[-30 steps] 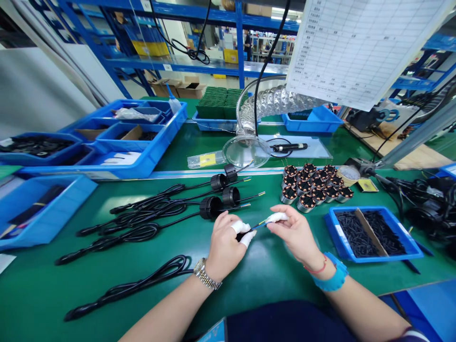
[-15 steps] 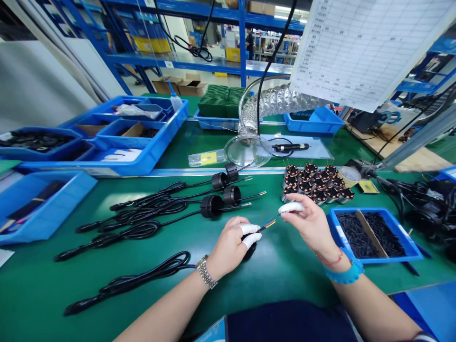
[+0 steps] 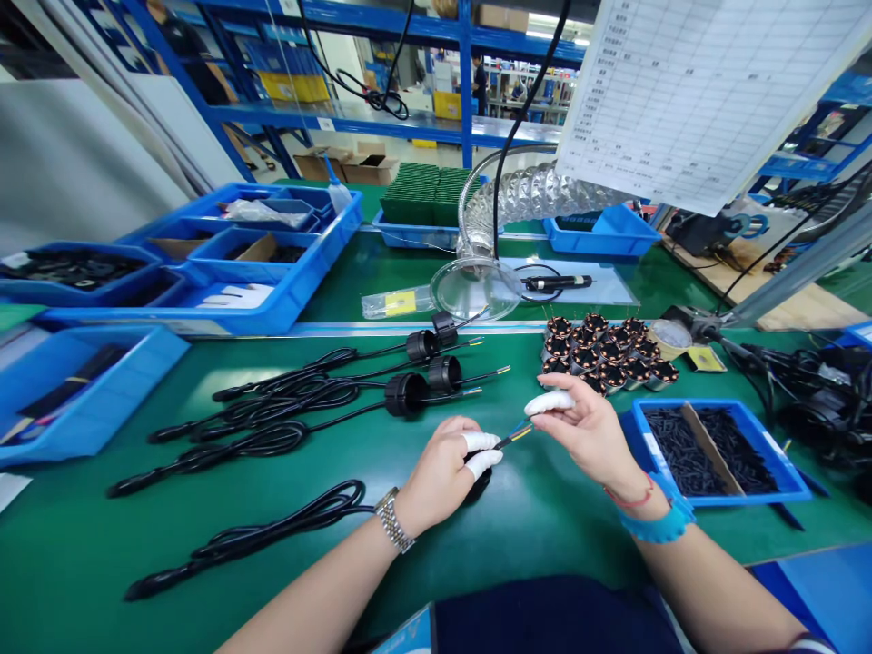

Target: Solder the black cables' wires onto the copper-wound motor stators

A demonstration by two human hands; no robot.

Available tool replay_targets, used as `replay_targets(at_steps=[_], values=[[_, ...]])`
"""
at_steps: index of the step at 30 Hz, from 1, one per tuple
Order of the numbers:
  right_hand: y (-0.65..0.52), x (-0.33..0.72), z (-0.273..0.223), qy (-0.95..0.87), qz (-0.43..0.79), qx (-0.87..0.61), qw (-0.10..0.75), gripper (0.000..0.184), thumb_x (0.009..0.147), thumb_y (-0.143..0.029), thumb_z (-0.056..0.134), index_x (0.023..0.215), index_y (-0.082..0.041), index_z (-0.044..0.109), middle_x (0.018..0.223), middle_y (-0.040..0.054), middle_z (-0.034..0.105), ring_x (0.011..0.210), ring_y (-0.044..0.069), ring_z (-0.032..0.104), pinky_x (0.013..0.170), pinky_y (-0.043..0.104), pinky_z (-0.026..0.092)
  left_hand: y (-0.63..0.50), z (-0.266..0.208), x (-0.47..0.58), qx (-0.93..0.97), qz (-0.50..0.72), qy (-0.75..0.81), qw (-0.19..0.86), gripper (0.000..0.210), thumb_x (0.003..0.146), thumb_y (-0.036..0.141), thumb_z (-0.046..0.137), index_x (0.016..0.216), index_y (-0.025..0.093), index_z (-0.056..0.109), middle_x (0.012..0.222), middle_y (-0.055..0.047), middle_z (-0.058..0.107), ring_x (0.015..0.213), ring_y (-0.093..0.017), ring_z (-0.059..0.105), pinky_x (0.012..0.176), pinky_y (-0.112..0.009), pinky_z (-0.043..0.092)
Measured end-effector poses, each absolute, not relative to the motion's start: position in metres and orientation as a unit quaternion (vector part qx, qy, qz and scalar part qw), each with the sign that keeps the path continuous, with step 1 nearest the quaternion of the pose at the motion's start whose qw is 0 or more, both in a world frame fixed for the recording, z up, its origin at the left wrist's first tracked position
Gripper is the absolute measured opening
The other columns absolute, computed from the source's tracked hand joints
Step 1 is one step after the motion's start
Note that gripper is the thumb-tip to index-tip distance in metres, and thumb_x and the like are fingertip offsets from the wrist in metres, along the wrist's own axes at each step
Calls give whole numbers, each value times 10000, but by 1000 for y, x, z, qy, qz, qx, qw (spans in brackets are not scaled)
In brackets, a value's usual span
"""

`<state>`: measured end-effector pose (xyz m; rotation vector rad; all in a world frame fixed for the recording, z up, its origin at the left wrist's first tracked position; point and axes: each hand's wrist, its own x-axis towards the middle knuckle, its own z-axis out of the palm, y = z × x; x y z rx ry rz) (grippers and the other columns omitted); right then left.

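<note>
My left hand (image 3: 453,463) is closed around the end of a black power cable (image 3: 282,524). Its stripped end points right, with blue and yellow wires (image 3: 521,433) showing beyond my fingertips. Beneath that hand a black cap (image 3: 479,486) is partly covered. My right hand (image 3: 579,422) pinches at the tips of these wires; whatever sits between thumb and finger is too small and hidden to name. White finger covers wrap some fingers of both hands. Several similar cables with black threaded caps (image 3: 406,396) lie farther back on the left.
Copper-wound motor stators (image 3: 606,350) stand grouped behind my right hand. To the right, a divided blue bin (image 3: 708,498) holds small black pieces. Blue parts trays (image 3: 272,309) fill the left back. A clear fume hood (image 3: 475,289) with a foil duct sits at centre back.
My right hand has moved slightly left, and its pinched fingers now meet the wire tips. A small dark bit at those fingertips no longer shows. My left hand stays nearly still.
</note>
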<state>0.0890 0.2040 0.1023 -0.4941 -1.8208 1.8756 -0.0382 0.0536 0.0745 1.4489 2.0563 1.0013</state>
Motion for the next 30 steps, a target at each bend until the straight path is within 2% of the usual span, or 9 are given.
replay_targets(at_steps=[10, 19, 23, 25, 27, 30], values=[[216, 87, 105, -687, 681, -176, 184, 465, 678, -102, 625, 1103, -201, 464, 782, -3, 645, 677, 89, 592, 685, 235, 486, 53, 77, -39, 548, 355, 722, 230, 193, 834, 255, 458, 770, 182, 625, 817, -34, 550, 833, -162, 497, 776, -296, 404], [200, 79, 96, -723, 667, -150, 97, 474, 671, -109, 601, 1117, -191, 461, 761, -8, 615, 649, 93, 574, 635, 232, 471, 54, 80, -39, 559, 357, 708, 242, 210, 841, 241, 439, 724, 170, 599, 802, -31, 545, 815, -157, 499, 757, -286, 408], [194, 77, 83, -724, 663, -158, 102, 450, 670, -140, 610, 1098, -184, 478, 775, -3, 610, 640, 89, 564, 639, 237, 473, 54, 76, -40, 556, 351, 719, 224, 206, 832, 250, 454, 735, 169, 618, 791, -37, 555, 804, -163, 504, 745, -293, 423], [193, 82, 76, -708, 669, -187, 124, 401, 682, -175, 619, 1061, -181, 488, 820, 15, 613, 668, 98, 570, 647, 246, 482, 54, 73, -40, 542, 357, 733, 204, 202, 829, 267, 461, 798, 175, 638, 797, -41, 570, 809, -168, 511, 756, -304, 432], [189, 89, 69, -709, 655, -215, 148, 268, 715, -213, 601, 968, -174, 523, 834, 28, 605, 681, 108, 570, 639, 253, 489, 55, 69, -40, 520, 372, 747, 182, 210, 826, 274, 468, 892, 177, 643, 829, -50, 590, 825, -172, 523, 770, -311, 442], [175, 98, 62, -769, 597, -188, 130, 118, 763, -235, 555, 864, -180, 579, 843, 44, 597, 679, 120, 561, 633, 264, 492, 58, 72, -42, 513, 389, 748, 164, 251, 832, 265, 462, 1012, 177, 612, 912, -64, 608, 875, -168, 536, 812, -313, 448]])
